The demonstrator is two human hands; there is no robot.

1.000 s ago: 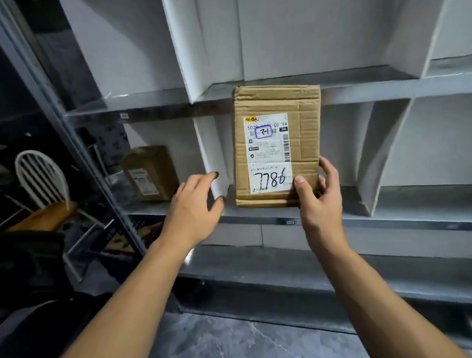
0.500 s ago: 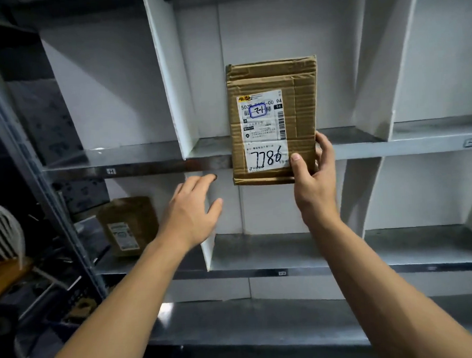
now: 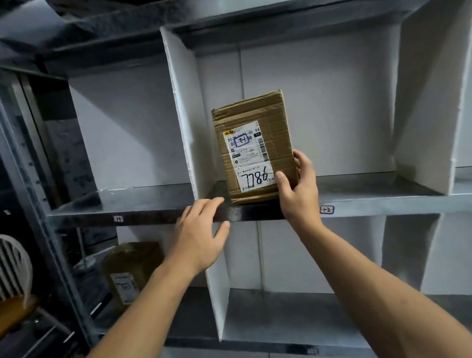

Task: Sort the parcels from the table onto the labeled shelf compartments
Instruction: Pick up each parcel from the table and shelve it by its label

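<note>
Raised from mid-air, the parcel [image 3: 255, 149] now stands upright on the upper shelf [image 3: 370, 197], its bottom edge on the board just right of the divider [image 3: 185, 112], in the bay whose tag [image 3: 326, 209] reads 1-2. Gripping its lower right corner is the right hand [image 3: 297, 194], thumb on the front label, fingers round the side. Spread flat and holding nothing, the left hand [image 3: 202, 231] is by the shelf lip; contact is unclear. To finish well, check the parcel's circled mark, seemingly 2-1, against that tag, then slide it back squarely and release only once it stands steady.
</note>
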